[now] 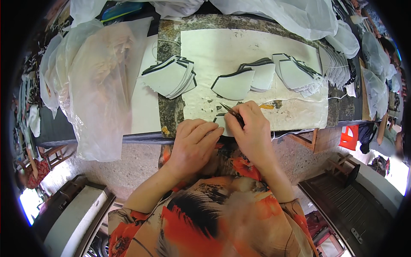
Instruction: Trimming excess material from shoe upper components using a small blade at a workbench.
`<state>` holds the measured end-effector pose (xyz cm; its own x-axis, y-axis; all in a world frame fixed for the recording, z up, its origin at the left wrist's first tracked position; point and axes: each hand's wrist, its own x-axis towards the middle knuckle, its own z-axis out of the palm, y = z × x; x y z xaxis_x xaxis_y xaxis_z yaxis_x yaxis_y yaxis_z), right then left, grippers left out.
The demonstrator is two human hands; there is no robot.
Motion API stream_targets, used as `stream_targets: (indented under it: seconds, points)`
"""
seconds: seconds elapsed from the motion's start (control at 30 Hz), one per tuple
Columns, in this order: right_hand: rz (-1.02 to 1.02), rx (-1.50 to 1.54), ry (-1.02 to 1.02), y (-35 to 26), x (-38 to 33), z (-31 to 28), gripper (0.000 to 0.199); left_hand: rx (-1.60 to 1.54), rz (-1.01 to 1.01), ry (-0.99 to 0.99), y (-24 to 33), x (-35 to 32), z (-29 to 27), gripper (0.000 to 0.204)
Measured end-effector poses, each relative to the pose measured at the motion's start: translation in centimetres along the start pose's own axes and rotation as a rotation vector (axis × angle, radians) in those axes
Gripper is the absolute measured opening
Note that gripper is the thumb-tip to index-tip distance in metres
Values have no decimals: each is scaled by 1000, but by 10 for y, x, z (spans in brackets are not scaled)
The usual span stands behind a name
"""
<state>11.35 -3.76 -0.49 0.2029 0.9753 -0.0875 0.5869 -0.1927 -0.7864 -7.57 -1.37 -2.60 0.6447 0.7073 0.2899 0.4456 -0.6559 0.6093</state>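
Observation:
At the near edge of the work board, my left hand (pixel 193 141) has its fingers bent together, their tips on a small white fabric piece with black edging (pixel 222 123). My fingers hide part of that piece. My right hand (pixel 251 127) is closed around a dark, slim pointed tool (pixel 231 112), its tips directed up and left; whether it is tweezers or snips I cannot make out. Beyond my hands lie stacks of similar black-edged white pieces: a fanned stack (pixel 170 78) at left, a middle stack (pixel 233 84) and a right stack (pixel 296 73).
A white sheet (pixel 205 47) covers part of the mottled board (pixel 171 23). Clear plastic bags (pixel 102 85) drape over the table's left side, and more plastic (pixel 282 17) lies at the back. Another bundle of pieces (pixel 335 67) sits at right. A wooden stool (pixel 314 139) stands below.

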Motion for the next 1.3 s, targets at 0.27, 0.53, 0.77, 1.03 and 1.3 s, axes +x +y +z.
stream_targets:
  seconds: [0.27,0.53,0.77,1.03,1.3]
  points:
    - [-32,-18,18,3,1,-1,13,26,9,-8,0,-1,1,28]
    - [-24,1,10,4,0,-1,12,88,-7,-12,0,0,4,25]
    - [16,-4,-9,2,3,-15,12,142,1,-66,-1,2,1,27]
    - [7,3,-17,9,5,-22,12,171,7,-72,1,7,1,40]
    - [3,16,-22,12,5,-23,14,206,-2,-87,5,7,2,44]
